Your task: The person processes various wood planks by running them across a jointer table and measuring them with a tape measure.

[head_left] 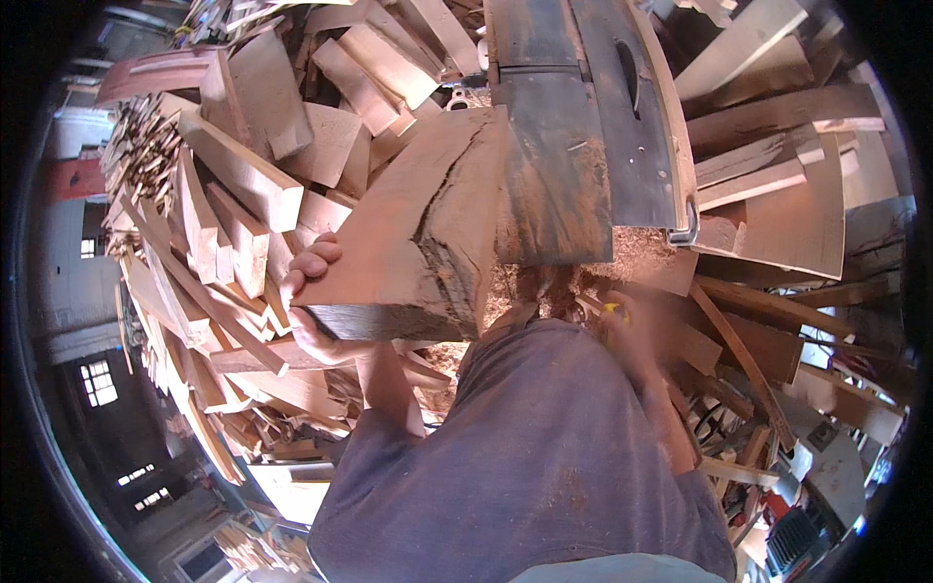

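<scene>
A thick wooden board [384,219] with a long dark crack and a dark end face slants away from me, left of the middle. My left hand [313,264] is closed around its near left corner, fingers on the top and side, palm toward the end. The board's right edge lies against or over a worn metal machine table [554,180] dusted with sawdust. My right hand [627,325] is smeared by motion, low beside the near end of that table. A small yellow spot shows by it; whether the fingers hold anything cannot be made out.
Loose boards and offcuts [262,92] are heaped high on the left. More planks [777,175] lie stacked on the right, close to the machine's dark side plate [637,126]. Sawdust [646,251] covers the ground near my feet. A dark motor-like unit [792,539] sits at the lower right.
</scene>
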Available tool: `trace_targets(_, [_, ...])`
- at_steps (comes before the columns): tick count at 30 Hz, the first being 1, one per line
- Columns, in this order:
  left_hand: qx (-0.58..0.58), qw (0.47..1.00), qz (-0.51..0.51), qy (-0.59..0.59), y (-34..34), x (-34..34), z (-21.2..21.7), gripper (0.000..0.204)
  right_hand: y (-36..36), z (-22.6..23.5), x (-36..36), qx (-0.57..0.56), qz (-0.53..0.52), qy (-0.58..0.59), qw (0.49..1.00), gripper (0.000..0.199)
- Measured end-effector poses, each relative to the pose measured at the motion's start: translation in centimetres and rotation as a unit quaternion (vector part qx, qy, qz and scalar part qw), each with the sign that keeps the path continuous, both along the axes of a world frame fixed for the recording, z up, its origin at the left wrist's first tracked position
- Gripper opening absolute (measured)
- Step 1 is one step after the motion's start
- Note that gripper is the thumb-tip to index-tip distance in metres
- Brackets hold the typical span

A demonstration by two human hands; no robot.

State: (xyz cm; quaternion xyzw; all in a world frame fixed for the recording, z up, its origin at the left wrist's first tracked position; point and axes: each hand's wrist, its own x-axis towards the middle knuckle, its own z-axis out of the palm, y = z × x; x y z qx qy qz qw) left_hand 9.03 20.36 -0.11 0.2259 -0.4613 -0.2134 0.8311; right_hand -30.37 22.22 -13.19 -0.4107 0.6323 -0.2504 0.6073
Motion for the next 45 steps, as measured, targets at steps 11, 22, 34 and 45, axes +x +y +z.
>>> trace_targets(11, [0.121,0.983,0.133,0.020,-6.2,1.9,6.3,0.045,1.1,1.3,-1.0,0.065,-0.148,-0.183,0.970,0.043])
trace_targets(22, [0.175,0.936,0.262,-0.157,-21.0,5.4,13.7,0.069,1.9,-0.6,-0.6,0.104,-0.217,-0.311,0.919,0.039])
trace_targets(34, [0.187,0.969,-0.148,0.060,-29.1,7.2,17.7,0.053,1.8,-3.7,-1.6,0.160,-0.268,-0.343,0.886,0.027])
trace_targets(45, [0.146,0.963,0.196,-0.116,-24.5,2.3,13.2,0.059,0.2,-3.7,-1.7,0.152,-0.251,-0.321,0.900,0.027])
